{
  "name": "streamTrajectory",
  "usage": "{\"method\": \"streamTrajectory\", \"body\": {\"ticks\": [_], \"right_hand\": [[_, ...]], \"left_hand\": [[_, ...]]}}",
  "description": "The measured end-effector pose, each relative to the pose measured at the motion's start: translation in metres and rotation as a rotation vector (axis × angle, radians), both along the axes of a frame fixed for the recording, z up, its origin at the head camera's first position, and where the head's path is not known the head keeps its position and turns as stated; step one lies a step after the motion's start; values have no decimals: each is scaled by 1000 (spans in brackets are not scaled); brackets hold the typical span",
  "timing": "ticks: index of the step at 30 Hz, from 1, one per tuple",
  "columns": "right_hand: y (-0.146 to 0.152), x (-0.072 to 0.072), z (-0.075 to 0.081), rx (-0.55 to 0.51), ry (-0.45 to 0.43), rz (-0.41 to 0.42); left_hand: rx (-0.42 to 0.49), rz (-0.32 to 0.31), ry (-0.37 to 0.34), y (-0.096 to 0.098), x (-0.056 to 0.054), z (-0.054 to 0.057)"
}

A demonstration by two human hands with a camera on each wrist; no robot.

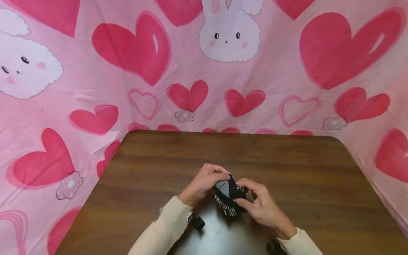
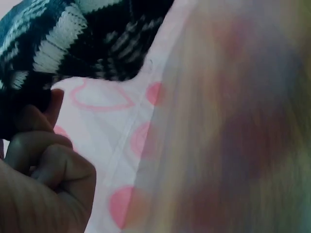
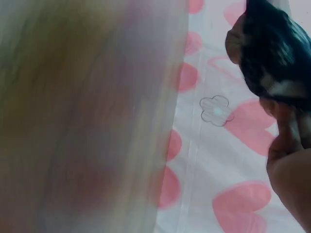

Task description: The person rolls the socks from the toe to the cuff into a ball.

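A small black-and-white knitted bundle (image 1: pixel 225 204), rolled up like socks, is between both hands above the front middle of the table. Its black band is held open around a grey knit part inside. My left hand (image 1: pixel 203 181) pinches the far left edge of that band between thumb and finger. From the right, my right hand (image 1: pixel 262 202) grips the near edge, thumb in front and fingers behind. In the left wrist view, striped knit (image 2: pixel 60 36) hangs over the curled fingers (image 2: pixel 58 165). The right wrist view has the dark knit (image 3: pixel 274 53) at the upper right.
A brown wooden table (image 1: pixel 143 170) with rounded far corners lies beneath the hands. Pink cloth (image 1: pixel 271 78) printed with hearts and bunnies hangs behind it and on both sides. Black straps (image 1: pixel 196 222) sit at the wrists below cream sleeves.
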State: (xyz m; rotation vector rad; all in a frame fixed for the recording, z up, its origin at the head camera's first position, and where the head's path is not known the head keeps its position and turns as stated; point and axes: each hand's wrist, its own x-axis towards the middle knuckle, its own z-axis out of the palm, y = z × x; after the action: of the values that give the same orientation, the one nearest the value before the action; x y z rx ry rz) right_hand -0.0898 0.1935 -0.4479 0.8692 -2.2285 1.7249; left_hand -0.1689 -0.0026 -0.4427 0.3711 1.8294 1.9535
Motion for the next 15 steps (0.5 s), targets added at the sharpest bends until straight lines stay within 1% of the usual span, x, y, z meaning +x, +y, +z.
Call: {"method": "streamTrajectory", "body": {"ticks": [2, 4, 5, 7, 9, 11, 15], "right_hand": [[-2, 1, -3, -126, 3, -8], [-5, 2, -4, -234, 44, -19], [-6, 3, -3, -269, 61, -32], [-8, 3, -2, -312, 76, -66], [-9, 3, -1, -305, 54, -112], [-9, 3, 0, -247, 10, -149], [-7, -1, 2, -118, -30, -123]], "left_hand": [[48, -31, -111, 2, 1, -1], [100, -58, -212, 6, 4, 0], [121, -64, -264, 7, 5, 0], [161, -73, -336, 9, 8, 1], [178, -73, -373, 10, 9, 2], [187, -65, -392, 10, 8, 3], [181, -61, -412, 8, 5, 6]]}}
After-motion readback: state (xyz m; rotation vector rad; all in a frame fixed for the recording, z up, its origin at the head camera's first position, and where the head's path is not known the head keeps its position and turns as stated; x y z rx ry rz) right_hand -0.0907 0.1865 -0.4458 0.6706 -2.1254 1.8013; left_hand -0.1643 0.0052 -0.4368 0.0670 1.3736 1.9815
